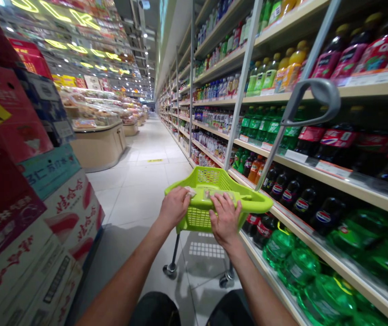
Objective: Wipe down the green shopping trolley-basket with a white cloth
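A lime-green shopping cart (199, 219) with a perforated basket stands in front of me on a wheeled metal frame. At the left of its near rim, my left hand (174, 206) is closed on a crumpled white wipe (190, 191), which touches the rim. My right hand (225, 218) lies on the same rim further right, fingers apart and stretched over a pale label panel (214, 194). Whether anything lies under its palm is hidden. A grey loop handle (333, 99) on a long metal rod slants up from the cart's right side.
Drink shelves (353, 179) run close along the right, with large green bottles (299, 262) at floor level. Stacked cartons (75, 208) stand near on the left. Beyond them a display counter (99, 147) borders the tiled aisle (136, 181).
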`<move>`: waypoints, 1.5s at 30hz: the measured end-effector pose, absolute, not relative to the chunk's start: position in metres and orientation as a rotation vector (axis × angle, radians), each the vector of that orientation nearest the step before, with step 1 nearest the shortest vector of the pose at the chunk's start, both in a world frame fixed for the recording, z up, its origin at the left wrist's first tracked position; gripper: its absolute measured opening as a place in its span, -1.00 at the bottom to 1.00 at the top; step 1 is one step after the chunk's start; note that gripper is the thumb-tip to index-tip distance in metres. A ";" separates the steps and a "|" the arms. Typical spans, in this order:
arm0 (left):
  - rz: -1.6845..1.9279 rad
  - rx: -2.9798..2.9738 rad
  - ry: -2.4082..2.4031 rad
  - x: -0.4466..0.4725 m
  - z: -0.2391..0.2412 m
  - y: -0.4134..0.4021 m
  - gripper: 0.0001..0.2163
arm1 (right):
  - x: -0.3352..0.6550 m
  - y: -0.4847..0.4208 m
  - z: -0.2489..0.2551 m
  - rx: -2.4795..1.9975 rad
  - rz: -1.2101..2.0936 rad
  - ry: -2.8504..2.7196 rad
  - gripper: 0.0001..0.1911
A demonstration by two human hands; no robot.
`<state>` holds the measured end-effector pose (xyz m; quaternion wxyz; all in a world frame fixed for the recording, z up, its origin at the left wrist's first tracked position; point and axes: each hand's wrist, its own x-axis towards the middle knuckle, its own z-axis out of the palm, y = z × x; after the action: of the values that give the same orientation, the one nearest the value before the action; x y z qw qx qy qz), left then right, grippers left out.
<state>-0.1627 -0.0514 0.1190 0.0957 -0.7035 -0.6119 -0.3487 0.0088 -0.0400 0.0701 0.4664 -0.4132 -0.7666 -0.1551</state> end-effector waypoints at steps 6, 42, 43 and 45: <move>-1.004 -2.097 -1.754 -0.131 0.120 -0.068 -0.88 | 0.030 -0.027 0.072 -1.083 -0.394 -1.776 -0.69; -1.708 -2.313 -1.430 -0.098 0.081 -0.069 -0.78 | 0.062 -0.068 0.071 -0.868 -0.060 -1.711 -0.61; -1.723 -2.284 -1.484 -0.100 0.080 -0.065 -0.79 | 0.064 -0.067 0.070 -0.875 -0.053 -1.702 -0.61; -1.714 -2.302 -1.510 -0.098 0.080 -0.061 -0.79 | 0.069 -0.064 0.072 -0.897 -0.035 -1.707 -0.61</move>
<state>-0.0979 -0.0613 0.0802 -0.0508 -0.7089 -0.4651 -0.5278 0.0690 -0.0639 0.0717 0.5701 -0.3823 -0.7271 -0.0147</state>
